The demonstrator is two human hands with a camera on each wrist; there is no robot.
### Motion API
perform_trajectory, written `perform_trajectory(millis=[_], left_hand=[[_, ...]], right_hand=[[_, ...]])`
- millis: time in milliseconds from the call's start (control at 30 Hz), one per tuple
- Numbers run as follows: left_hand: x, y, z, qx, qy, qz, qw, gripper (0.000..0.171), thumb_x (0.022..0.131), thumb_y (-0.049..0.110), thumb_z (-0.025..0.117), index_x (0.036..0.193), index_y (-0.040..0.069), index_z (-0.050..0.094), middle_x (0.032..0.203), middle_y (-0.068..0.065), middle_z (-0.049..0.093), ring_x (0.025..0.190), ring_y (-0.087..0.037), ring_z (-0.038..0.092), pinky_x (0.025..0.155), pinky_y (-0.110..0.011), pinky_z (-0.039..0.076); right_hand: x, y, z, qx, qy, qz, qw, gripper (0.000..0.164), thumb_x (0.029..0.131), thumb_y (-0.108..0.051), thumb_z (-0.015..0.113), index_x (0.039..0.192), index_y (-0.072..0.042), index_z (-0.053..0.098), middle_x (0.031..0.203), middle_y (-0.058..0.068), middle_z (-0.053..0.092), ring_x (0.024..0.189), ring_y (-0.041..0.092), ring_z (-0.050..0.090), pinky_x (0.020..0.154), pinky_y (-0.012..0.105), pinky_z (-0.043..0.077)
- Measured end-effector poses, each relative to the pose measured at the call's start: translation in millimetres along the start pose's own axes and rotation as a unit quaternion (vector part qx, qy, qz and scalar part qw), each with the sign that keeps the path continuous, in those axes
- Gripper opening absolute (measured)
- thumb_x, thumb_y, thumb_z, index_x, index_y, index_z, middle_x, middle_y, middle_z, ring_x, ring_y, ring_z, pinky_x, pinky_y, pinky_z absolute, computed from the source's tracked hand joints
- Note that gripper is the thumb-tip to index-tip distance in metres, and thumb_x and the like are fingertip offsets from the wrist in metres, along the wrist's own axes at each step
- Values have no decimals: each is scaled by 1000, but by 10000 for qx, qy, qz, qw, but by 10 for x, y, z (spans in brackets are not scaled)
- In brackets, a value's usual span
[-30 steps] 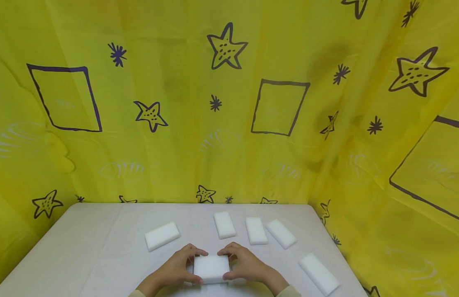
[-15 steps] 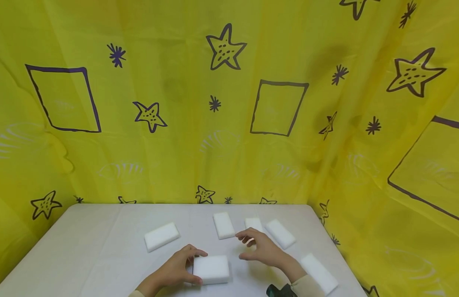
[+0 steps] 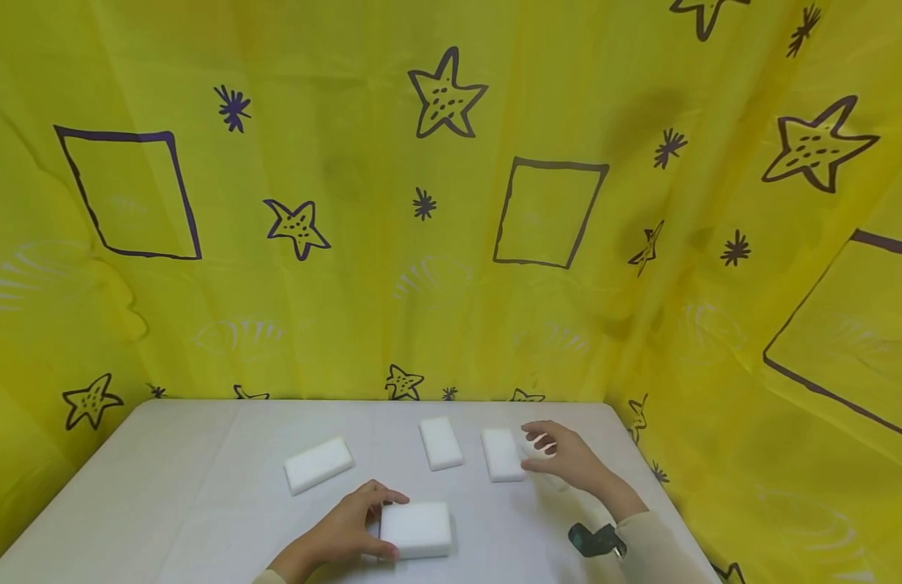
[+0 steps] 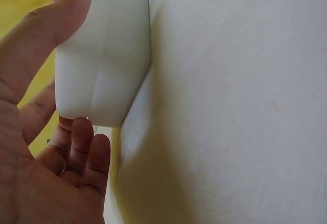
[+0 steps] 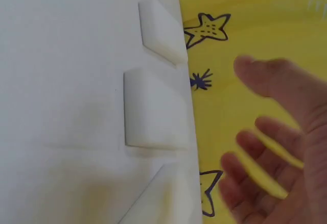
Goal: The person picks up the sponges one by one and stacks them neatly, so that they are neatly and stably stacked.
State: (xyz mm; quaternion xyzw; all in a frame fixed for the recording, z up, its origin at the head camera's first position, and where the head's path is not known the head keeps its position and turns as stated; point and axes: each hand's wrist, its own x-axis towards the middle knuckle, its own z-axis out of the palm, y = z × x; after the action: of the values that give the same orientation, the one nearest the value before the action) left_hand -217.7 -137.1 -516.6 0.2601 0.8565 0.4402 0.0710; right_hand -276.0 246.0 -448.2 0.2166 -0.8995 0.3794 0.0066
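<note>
Near the front of the table, two white sponges [image 3: 416, 523] lie one on top of the other; a seam between them shows in the left wrist view. My left hand [image 3: 341, 526] holds this stack by its left end, thumb [image 4: 71, 9] on the near side and fingers on the far side. Farther right, my right hand [image 3: 568, 461] hovers with loosely curved fingers and nothing in its grasp. It mostly covers one tilted sponge [image 5: 171, 198] in the head view. Just left of it lies another sponge [image 3: 500, 456].
One sponge [image 3: 440, 444] sits farther back in the middle, and another slanted sponge [image 3: 319, 465] lies to the left. The right forearm [image 3: 651, 543] with its dark wrist camera [image 3: 595, 539] covers the table's right side. A yellow patterned curtain [image 3: 363, 308] surrounds the table [image 3: 203, 487].
My right hand has let go of the stack's right end and moved right and away, over the sponges at the back right. The left hand has stayed on the stack.
</note>
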Motion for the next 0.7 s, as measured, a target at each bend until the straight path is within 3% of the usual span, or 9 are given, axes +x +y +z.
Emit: perform_trajectory(millis=[233, 700], left_hand=[[3, -11, -1, -44, -45, -23, 10000, 61, 70, 31, 89, 124, 15, 65, 105, 2, 51, 89, -7, 45, 79, -23, 42], [8, -1, 2, -77, -92, -123, 9999, 60, 69, 30, 89, 123, 17, 66, 106, 3, 51, 90, -8, 45, 81, -24, 43]], right_hand=[[-72, 250, -46, -109, 440, 1067, 9933, 57, 81, -20, 81, 129, -1, 58, 120, 17, 62, 106, 31, 59, 87, 45, 52], [-143, 679, 4, -623, 830, 1871, 9769, 67, 77, -27, 83, 131, 0, 55, 120, 18, 61, 109, 35, 58, 89, 51, 51]])
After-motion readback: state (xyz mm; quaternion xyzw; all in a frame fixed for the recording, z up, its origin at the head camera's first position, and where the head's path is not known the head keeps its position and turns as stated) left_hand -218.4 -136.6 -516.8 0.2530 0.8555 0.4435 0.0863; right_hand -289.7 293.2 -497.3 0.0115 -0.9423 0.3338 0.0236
